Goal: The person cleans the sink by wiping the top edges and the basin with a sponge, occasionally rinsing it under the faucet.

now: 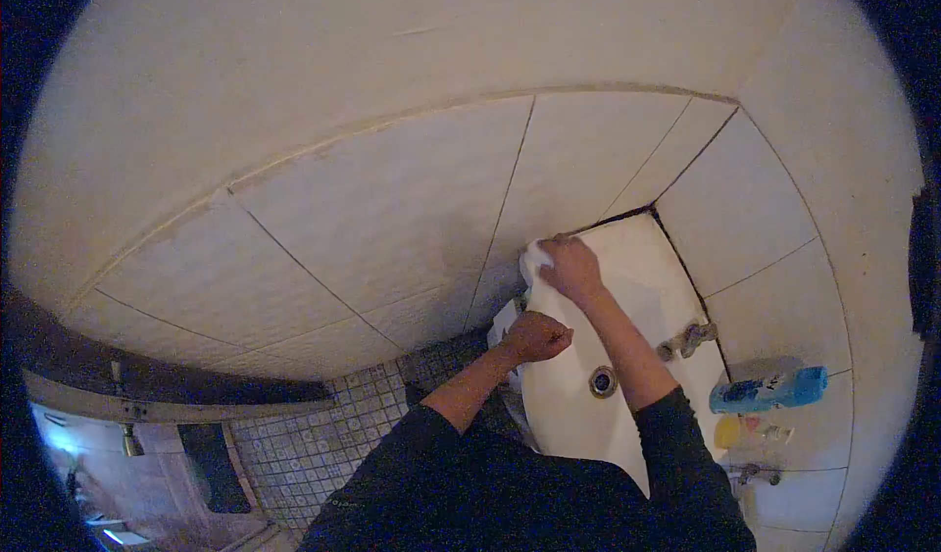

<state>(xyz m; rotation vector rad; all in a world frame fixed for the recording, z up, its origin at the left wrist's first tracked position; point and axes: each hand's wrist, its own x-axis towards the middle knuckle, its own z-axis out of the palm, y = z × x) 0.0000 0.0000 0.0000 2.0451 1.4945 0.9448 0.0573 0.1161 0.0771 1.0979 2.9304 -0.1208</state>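
My right hand (571,270) bends down onto the far left corner of a white sink (564,400), fingers curled against its rim. Something white shows beside those fingers, but I cannot make out whether it is a held thing or the rim itself. Over the sink's left edge, my left hand (537,336) is closed in a fist, with nothing visible in it. A round metal drain (603,382) lies in the basin, just left of my right forearm. The metal tap (689,340) stands on the sink's right side, near the wall.
A blue bottle (769,390) lies beside the sink at the right, with a small yellow item (727,431) near it. Lower down is a metal valve (755,475). Tiled walls (392,248) close in ahead and right. Patterned floor tiles (314,454) and a doorway are at lower left.
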